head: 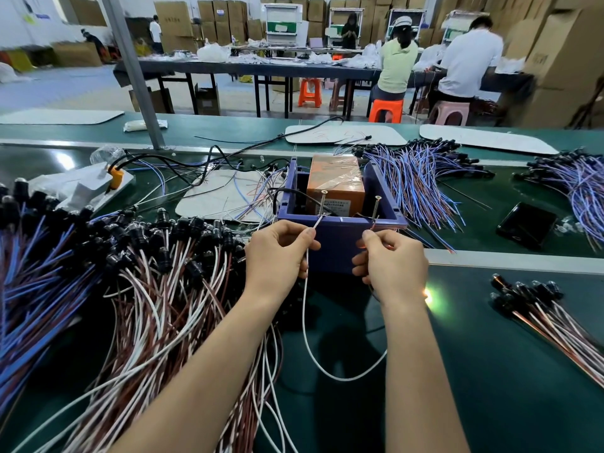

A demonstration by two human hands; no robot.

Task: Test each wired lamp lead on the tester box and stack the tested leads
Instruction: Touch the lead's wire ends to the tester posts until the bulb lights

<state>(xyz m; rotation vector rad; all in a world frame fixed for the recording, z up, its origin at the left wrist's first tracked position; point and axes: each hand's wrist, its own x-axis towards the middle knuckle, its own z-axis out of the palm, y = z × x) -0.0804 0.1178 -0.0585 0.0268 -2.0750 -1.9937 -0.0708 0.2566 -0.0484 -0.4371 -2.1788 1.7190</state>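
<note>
The lead loops white between both wrists, just in front of the tester box at mid-desk. Left hand pinches its bare tip onto the left screw. Right hand pinches the other end by the right screw, though fingers hide the contact. A glow flares beside the right wrist, the lamp body hidden behind it. The orange block in the box carries a label, too small to read. Red scribble on the white board behind is illegible. The pile of leads crowds the left, cut off by the frame; a small stack lies to the right. Green desk shows between forearm and stack.
</note>
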